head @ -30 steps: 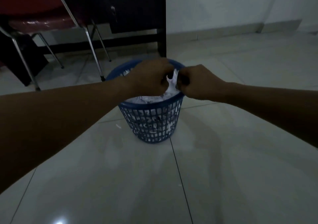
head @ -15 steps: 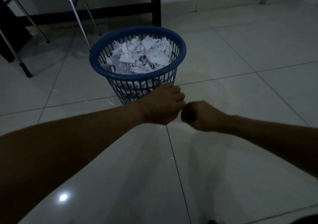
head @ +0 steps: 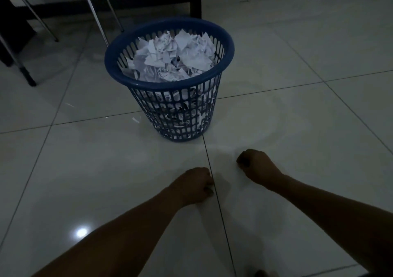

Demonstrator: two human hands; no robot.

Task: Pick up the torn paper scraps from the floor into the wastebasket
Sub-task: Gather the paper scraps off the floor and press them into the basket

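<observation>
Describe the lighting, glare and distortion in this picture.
Head view: dim and bluish overall; one bright glare spot on the floor tiles; tile lines bow from the wide lens; both hands, left and right, are dark; paper in the wastebasket stays brightest.

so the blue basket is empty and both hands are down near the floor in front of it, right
Not quite. The head view shows the blue basket heaped with torn paper, not empty. The left hand and right hand are indeed low near the floor in front of it.
</observation>
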